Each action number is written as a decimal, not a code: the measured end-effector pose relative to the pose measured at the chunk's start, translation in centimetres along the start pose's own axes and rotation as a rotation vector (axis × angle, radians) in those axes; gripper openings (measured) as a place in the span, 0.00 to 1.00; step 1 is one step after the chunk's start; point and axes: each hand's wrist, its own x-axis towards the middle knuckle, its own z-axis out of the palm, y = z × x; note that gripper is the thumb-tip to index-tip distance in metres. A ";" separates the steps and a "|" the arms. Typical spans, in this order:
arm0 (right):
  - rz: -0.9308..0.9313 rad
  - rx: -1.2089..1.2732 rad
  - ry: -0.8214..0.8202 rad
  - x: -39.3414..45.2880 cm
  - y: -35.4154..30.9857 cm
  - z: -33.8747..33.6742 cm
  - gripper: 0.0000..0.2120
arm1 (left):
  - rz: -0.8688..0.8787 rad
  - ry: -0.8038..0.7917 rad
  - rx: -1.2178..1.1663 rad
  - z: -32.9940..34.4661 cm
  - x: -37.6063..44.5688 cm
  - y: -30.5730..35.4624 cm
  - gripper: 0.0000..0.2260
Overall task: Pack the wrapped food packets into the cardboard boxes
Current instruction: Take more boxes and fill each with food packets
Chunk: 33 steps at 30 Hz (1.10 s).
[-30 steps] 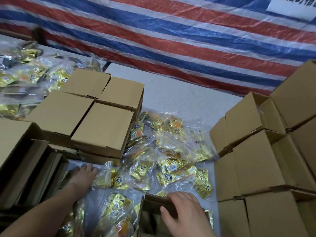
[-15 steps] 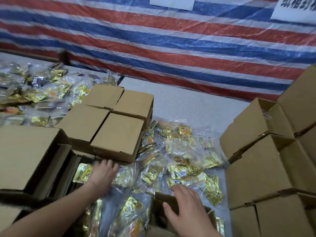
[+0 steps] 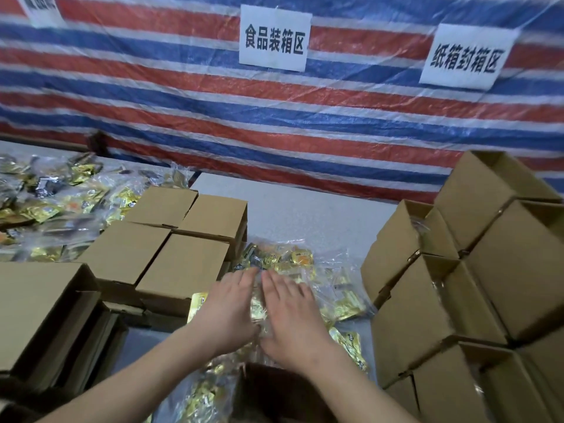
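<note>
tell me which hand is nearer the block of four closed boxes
Left. The left hand lies on the packets right beside the four closed boxes, close to the nearest one's corner. The right hand lies one hand farther right, away from them.

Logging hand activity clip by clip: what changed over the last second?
The right hand let go of the open box's rim, and the left hand left the near packets; both hands now lie flat, side by side, on the packet pile. Box stacks unmoved.

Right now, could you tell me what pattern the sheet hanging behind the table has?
The sheet has red, blue and white stripes, seen in the head view.
</note>
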 end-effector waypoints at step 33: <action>0.289 0.106 -0.202 -1.9 5.7 3.9 0.27 | -0.136 -0.283 -0.768 5.8 -1.5 0.3 0.45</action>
